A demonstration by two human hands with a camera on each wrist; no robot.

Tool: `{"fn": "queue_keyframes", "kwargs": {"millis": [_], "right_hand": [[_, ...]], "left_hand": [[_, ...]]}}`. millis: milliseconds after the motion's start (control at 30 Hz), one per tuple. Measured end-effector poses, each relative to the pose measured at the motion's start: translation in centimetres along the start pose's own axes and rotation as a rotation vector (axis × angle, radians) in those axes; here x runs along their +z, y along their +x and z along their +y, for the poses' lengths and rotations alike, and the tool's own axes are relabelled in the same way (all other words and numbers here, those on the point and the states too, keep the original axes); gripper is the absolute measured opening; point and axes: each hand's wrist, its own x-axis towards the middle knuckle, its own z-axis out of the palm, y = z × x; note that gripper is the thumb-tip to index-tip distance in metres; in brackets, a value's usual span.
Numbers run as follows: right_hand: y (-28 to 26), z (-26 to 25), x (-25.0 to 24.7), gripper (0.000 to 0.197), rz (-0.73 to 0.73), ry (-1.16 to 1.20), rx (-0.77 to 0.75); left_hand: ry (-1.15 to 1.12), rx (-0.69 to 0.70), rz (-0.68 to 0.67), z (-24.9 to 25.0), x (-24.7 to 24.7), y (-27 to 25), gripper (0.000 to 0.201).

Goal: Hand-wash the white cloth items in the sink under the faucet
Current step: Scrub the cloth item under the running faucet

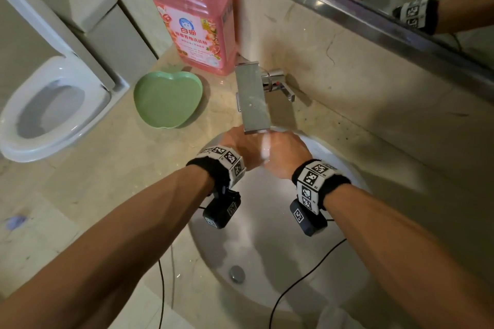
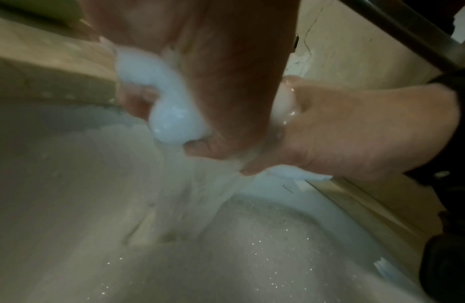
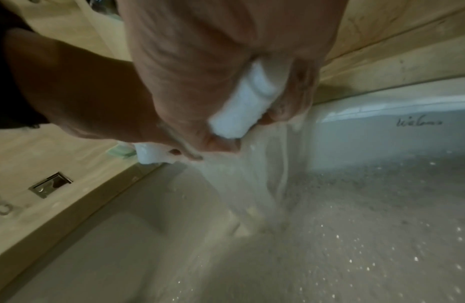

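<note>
Forearms fill the lower half of the head view, both reaching up the frame into the sink (image 1: 355, 184), a pale round basin set in the marble bench (image 1: 101, 189). At upper left of that view a toilet (image 1: 50, 104) stands beside the bench. On the bench, above the basin, sit a pink detergent bottle (image 1: 197, 16) and, just left of the faucet, a green apple-shaped dish (image 1: 167, 100). The flat chrome faucet (image 1: 252, 99) juts down the frame from the wall, and its spout ends right over the two hands.

The left hand (image 1: 240, 147) and the right hand (image 1: 287, 155) meet under the spout at mid-frame. Between them is the white cloth (image 2: 171, 114), bunched into a tight wet wad. In the wrist views the fingers of each hand are curled round it, the left clamped on one lump and the right on another end (image 3: 248, 102), with water streaming off below into the basin. Whether this is one item or several I cannot tell.

Soaked like this, the cloth is likely soft, limp and somewhat heavy with water, and slick if soap is in it. It should bear hard squeezing without harm. Taking it by two separate bunches, as now, looks best for rubbing or wringing.
</note>
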Motion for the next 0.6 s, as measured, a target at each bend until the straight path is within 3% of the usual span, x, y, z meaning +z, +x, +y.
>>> {"fn": "queue_keyframes", "kwargs": {"millis": [133, 267, 400, 533, 600], "right_hand": [[0.2, 0.1, 0.1, 0.038, 0.033, 0.145, 0.013], [0.2, 0.3, -0.2, 0.052, -0.067, 0.400, 0.138], [-0.2, -1.0, -0.6, 0.035, -0.224, 0.756, 0.170], [0.0, -2.8, -1.0, 0.012, -0.122, 0.912, 0.193], [0.0, -3.6, -0.9, 0.021, -0.093, 0.938, 0.160]], "left_hand": [[-0.140, 0.014, 0.034, -0.7, -0.8, -0.9, 0.035], [-0.539, 0.114, 0.066, -2.6, -2.5, -2.7, 0.069], [-0.540, 0.111, 0.175, -4.4, -3.0, -4.7, 0.062], [-0.595, 0.129, 0.238, -5.8, -2.2, -6.4, 0.070], [-0.565, 0.117, 0.278, -6.2, -1.9, -6.9, 0.067]]}}
